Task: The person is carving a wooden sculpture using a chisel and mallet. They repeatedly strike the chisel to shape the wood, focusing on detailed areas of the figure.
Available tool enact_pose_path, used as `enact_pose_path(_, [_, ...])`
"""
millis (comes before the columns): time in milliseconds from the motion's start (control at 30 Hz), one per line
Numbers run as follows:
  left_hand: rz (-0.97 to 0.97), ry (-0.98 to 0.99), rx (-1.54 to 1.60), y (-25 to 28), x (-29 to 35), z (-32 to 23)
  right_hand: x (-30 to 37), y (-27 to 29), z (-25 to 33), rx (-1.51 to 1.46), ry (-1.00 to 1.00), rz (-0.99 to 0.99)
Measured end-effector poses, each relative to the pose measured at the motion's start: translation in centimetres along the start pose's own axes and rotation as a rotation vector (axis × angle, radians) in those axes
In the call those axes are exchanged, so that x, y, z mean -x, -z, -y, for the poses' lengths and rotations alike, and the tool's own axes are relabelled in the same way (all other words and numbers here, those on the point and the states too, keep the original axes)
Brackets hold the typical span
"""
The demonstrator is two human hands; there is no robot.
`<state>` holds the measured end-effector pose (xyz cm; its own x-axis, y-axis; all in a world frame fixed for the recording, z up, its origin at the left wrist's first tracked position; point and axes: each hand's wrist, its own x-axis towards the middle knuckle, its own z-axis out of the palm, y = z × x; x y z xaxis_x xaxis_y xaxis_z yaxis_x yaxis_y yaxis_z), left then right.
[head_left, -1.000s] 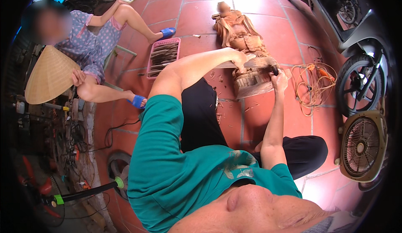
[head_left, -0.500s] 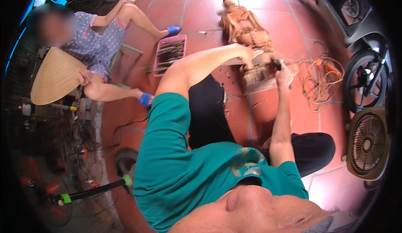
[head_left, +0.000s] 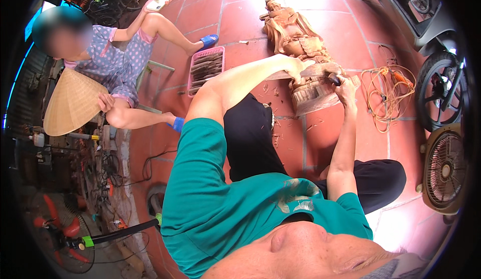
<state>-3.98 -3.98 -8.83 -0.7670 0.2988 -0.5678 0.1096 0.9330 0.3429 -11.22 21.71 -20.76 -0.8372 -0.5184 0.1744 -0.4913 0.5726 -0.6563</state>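
A carved wooden figure lies on the red tiled floor, its flat-cut base toward me. My right hand, beside the base, is closed around a tool's dark handle. The working end of that tool is hard to make out against the wood. Over the lower part of the carving, my left hand has its fingers bent downward. What those fingers grip is not clear. A pale flat strip shows just left of them. Wood shavings are scattered near the base.
A pink basket of dark slender pieces stands left of the carving. Beyond it sits a person with a conical hat and a phone. On the right are a coiled orange cord, a motorbike and a fan.
The whole view has shifted slightly. Both hands stay at the lower part of the carving, with the right still around the dark handle. The seated person holds the same pose.
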Motion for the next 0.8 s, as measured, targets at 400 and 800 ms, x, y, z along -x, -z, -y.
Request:
enact_pose_path(400, [-0.002,0.01,-0.049,-1.0,-0.5,0.9,-2.0,1.1,0.1,-0.002,0.025,0.233])
enact_pose_path(800, [0.019,0.03,-0.067,-0.9,-1.0,0.9,-3.7,1.4,0.1,0.032,0.011,0.389])
